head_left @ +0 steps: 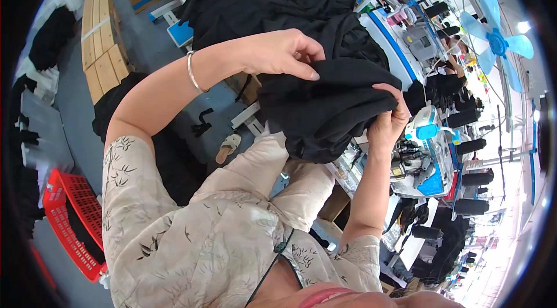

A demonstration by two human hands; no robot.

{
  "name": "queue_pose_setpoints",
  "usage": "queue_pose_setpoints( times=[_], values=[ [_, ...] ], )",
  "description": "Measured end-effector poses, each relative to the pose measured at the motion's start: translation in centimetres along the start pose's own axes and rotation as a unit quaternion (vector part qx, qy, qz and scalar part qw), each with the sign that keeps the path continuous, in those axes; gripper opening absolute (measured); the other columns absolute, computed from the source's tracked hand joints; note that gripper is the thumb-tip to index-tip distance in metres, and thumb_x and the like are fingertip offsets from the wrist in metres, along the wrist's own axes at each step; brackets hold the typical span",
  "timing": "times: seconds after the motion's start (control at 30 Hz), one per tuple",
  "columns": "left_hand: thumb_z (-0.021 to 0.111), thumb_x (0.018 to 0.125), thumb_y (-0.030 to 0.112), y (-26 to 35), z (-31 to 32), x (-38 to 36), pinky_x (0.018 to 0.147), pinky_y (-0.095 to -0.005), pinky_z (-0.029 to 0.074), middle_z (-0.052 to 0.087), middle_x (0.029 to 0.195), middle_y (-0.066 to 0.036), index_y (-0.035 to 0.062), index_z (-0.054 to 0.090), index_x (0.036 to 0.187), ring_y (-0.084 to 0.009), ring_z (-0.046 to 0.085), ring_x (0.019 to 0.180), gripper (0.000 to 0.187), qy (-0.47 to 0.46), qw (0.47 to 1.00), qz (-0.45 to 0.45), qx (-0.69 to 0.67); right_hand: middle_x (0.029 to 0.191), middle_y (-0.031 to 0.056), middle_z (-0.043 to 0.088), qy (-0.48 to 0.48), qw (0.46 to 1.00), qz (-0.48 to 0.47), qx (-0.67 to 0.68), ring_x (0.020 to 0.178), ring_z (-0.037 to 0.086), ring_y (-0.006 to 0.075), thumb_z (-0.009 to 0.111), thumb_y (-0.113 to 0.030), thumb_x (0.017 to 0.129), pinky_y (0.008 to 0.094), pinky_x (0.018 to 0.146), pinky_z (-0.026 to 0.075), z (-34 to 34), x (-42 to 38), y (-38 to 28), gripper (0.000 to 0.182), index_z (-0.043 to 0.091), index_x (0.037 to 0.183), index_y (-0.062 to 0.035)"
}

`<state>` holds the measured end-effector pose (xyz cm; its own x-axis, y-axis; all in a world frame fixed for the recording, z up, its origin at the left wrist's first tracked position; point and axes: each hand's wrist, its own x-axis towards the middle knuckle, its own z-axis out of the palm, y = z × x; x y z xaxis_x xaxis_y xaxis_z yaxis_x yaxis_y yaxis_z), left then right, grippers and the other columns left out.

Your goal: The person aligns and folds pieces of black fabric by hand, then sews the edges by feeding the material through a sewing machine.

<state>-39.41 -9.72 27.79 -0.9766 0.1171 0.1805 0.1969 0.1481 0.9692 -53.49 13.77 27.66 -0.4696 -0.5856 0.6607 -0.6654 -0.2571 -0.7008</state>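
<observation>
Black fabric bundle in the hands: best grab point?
Probably the bunched top fold of the black fabric, taken from above, since the rest hangs limp below. The left hand pinches that fold; the right hand grips its right edge.

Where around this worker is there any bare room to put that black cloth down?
Bare grey floor lies between the wooden pallet and the table's black fabric heap. The table by the sewing machine is crowded.
</observation>
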Motion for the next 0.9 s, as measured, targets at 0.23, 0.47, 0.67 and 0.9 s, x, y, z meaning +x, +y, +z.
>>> queue_pose_setpoints(
  times=[0.23,0.47,0.67,0.9],
  values=[
    [0.063,0.086,0.004,0.5,0.8,-0.5,0.066,-0.0207,0.044,0.059,0.08,0.001,-0.0002,0.06,0.093,-0.0034,0.053,0.073,0.009,0.139,0.968,0.135,0.161,0.095,0.0089,0.066,0.044,0.984,-0.086,-0.147,0.089,0.06,0.0168,0.064,-0.033,0.088,0.0259,0.082,0.044,-1.5,-1.2,0.3,0.036,0.066,0.096,0.0026],
    [0.063,0.087,0.003,2.1,2.6,-1.6,0.066,-0.0228,0.047,0.061,0.084,-0.002,-0.0007,0.061,0.09,-0.0062,0.056,0.076,0.006,-0.004,0.989,0.115,0.088,0.088,0.0114,0.068,0.072,0.981,-0.016,-0.181,0.083,0.065,0.023,0.062,-0.033,0.085,0.0307,0.077,0.048,-2.4,-4.0,-2.0,0.034,0.068,0.088,-0.0001],
    [0.064,0.074,0.003,-1.7,9.8,4.6,0.084,-0.0366,0.044,0.054,0.125,-0.013,0.0052,0.052,0.127,-0.0299,0.055,0.101,0.054,-0.125,0.898,0.382,0.179,0.071,0.0126,0.067,-0.101,0.994,-0.014,0.04,0.065,0.065,0.0257,0.069,-0.023,0.076,0.0335,0.065,0.051,-3.4,-8.9,-8.6,0.021,0.073,0.069,-0.0033],
    [0.068,0.067,0.017,-4.8,10.4,9.5,0.071,-0.0419,0.048,0.062,0.073,-0.009,0.006,0.068,0.078,-0.0306,0.057,0.081,0.016,-0.185,0.859,0.249,0.407,0.058,0.0153,0.061,0.148,0.984,-0.007,0.094,0.058,0.063,0.029,0.069,-0.015,0.058,0.0363,0.061,0.052,-9.1,-16.0,-12.3,0.018,0.06,0.045,-0.004]
  ],
)
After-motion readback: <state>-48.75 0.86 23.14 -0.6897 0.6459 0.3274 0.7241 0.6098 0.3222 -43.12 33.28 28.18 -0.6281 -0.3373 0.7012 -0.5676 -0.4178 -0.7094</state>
